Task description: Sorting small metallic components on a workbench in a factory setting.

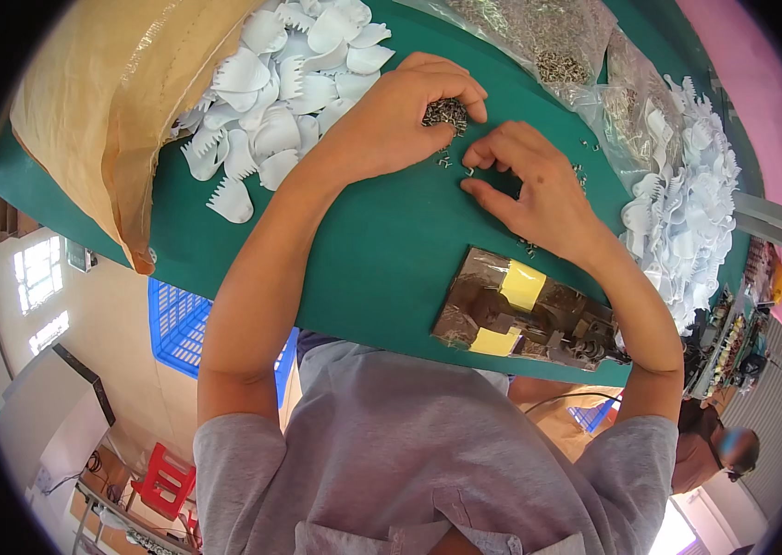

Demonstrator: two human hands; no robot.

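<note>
My left hand (409, 120) is curled around a heap of small metal clips (446, 114) at the far middle of the green table (363, 250). A few loose clips lie just below its thumb. Close by on the right, my right hand (525, 180) has its thumb and forefinger nearly together at one small metal clip (469, 172). Its other fingers are bent inward. Below the right hand lies a brown metal fixture (539, 310) with yellow patches, near the table's front edge. More loose clips show between that fixture and my right wrist.
White toothed plastic pieces (289, 92) spill from a tan sack (123, 102) at left. Another white pile (682, 217) lies at right, beside clear bags of metal parts (562, 46). A blue crate (178, 324) stands below the table; a person (710, 444) is at lower right.
</note>
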